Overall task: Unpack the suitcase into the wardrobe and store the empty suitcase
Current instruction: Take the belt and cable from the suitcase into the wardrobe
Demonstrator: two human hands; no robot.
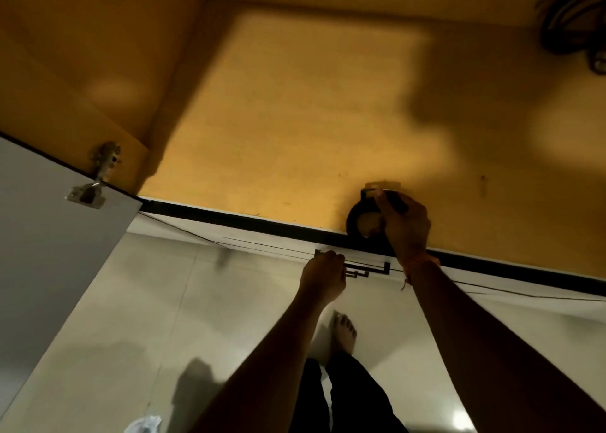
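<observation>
Head view: we curl our left hand (323, 277) round a handle (367, 270) below the shelf (295, 121), likely for steadiness, our right hand (405, 227) grips a dark round thing (357, 223) at its front edge, the likely suitcase (570, 23) in its far-right corner.

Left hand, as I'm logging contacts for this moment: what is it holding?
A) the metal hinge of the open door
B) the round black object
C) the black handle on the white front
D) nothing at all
C: the left hand has its fingers curled round the black handle on the white front, while the round black object is held by the right hand.
</observation>
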